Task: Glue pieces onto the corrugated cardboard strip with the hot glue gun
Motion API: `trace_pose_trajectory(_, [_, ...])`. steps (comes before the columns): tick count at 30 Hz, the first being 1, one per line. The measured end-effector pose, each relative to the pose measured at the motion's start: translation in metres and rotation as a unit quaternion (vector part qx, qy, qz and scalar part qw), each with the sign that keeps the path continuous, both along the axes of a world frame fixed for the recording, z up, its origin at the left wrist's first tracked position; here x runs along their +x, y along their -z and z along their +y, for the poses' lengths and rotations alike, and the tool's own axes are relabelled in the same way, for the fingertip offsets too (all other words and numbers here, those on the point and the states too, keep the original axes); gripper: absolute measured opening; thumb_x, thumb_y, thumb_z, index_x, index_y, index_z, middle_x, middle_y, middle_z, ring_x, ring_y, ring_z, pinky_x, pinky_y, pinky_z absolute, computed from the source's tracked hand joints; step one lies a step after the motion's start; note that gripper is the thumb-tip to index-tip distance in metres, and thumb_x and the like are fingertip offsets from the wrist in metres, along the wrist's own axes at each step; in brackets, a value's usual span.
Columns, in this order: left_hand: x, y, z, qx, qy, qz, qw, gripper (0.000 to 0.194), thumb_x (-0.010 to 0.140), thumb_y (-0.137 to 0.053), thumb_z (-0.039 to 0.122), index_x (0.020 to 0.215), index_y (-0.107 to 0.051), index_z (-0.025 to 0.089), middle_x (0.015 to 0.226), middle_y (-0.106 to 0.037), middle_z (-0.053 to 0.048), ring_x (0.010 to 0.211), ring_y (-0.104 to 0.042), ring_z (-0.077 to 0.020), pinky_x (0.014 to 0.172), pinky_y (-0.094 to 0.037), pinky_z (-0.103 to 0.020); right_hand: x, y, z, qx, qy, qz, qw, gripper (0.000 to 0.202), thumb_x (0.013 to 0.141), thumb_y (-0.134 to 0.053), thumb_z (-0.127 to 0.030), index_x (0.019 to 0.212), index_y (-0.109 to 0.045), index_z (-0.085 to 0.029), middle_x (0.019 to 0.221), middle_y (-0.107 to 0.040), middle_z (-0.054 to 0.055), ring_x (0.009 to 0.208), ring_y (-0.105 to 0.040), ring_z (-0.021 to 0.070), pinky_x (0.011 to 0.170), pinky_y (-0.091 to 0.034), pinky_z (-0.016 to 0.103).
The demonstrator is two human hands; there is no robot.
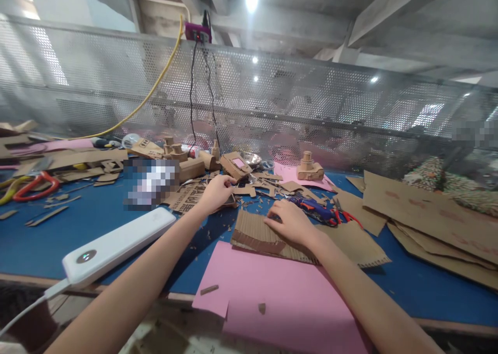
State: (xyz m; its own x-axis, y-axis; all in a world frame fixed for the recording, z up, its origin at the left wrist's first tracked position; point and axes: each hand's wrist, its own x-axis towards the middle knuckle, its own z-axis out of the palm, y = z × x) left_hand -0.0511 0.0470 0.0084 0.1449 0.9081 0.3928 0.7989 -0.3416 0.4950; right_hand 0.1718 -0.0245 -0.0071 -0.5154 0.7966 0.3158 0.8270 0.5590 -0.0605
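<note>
My left hand [218, 192] reaches over the scraps at mid-table, its fingers curled and bent together beside a small cardboard box [235, 166] with a pink patch. What its fingertips hold, if anything, is too small to make out. My right hand [288, 220] rests on a ridged piece of corrugated cardboard [254, 232], fingers bent and a little apart. That cardboard lies partly over a pink sheet [280, 297] hanging past the table's front edge. Just behind my right hand lies a blue tool [314, 209], beside scissors with red handles [348, 218].
A white power bank [116, 245] with a cable lies at front left. Red-handled scissors [37, 185] are at far left. Flat cardboard [431, 214] is stacked at right. A cardboard model [310, 170] stands on pink paper at the back. Metal mesh rises behind the table.
</note>
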Motion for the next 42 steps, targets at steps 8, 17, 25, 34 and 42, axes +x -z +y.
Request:
trace_pose_trajectory(8, [-0.007, -0.01, -0.015, -0.327, 0.134, -0.018, 0.935, 0.047, 0.052, -0.063, 0.056, 0.072, -0.062, 0.014, 0.052, -0.057, -0.001, 0.039, -0.044, -0.0084, 0.035, -0.029, -0.019, -0.002, 0.0, -0.003, -0.028, 0.055, 0.02, 0.998, 0.028, 0.078, -0.046, -0.044, 0.073, -0.057, -0.018, 0.078, -0.056, 0.004, 0.078, -0.047, 0.0142, 0.067, -0.031, 0.024])
trace_pose_trajectory(17, [-0.003, -0.006, -0.015, -0.423, 0.197, -0.101, 0.879, 0.049, 0.043, -0.076, 0.034, 0.085, -0.063, 0.014, 0.062, -0.063, 0.0, 0.06, -0.06, -0.0146, 0.059, -0.049, -0.025, -0.003, 0.0, -0.005, -0.04, 0.074, 0.04, 0.996, 0.021, 0.077, -0.049, -0.039, 0.07, -0.051, -0.019, 0.076, -0.055, 0.001, 0.074, -0.046, 0.0123, 0.061, -0.029, 0.022])
trace_pose_trajectory(25, [0.0, -0.008, -0.016, -0.285, 0.236, -0.09, 0.924, 0.037, 0.052, -0.07, 0.031, 0.084, -0.068, 0.014, 0.059, -0.062, 0.001, 0.059, -0.056, -0.0124, 0.058, -0.042, -0.021, -0.009, 0.002, -0.007, -0.048, 0.078, 0.052, 0.994, 0.029, 0.085, -0.035, -0.038, 0.077, -0.054, -0.018, 0.08, -0.059, 0.004, 0.078, -0.051, 0.0136, 0.066, -0.03, 0.023])
trace_pose_trajectory(34, [0.003, -0.013, -0.018, -0.202, 0.252, -0.025, 0.946, 0.029, 0.063, -0.06, 0.038, 0.073, -0.067, 0.012, 0.061, -0.061, -0.003, 0.052, -0.05, -0.0114, 0.053, -0.039, -0.022, -0.012, -0.005, -0.012, -0.043, 0.113, 0.099, 0.988, 0.026, 0.085, -0.033, -0.041, 0.088, -0.048, -0.02, 0.075, -0.061, 0.002, 0.069, -0.054, 0.0142, 0.057, -0.026, 0.023])
trace_pose_trajectory(42, [0.011, -0.018, -0.025, -0.082, 0.264, 0.03, 0.961, 0.03, 0.077, -0.045, 0.038, 0.069, -0.06, 0.012, 0.061, -0.055, -0.001, 0.058, -0.045, -0.0106, 0.056, -0.033, -0.02, -0.01, -0.009, -0.015, 0.008, 0.116, 0.124, 0.985, 0.025, 0.085, -0.033, -0.04, 0.087, -0.048, -0.02, 0.074, -0.06, 0.001, 0.066, -0.054, 0.0138, 0.055, -0.026, 0.022])
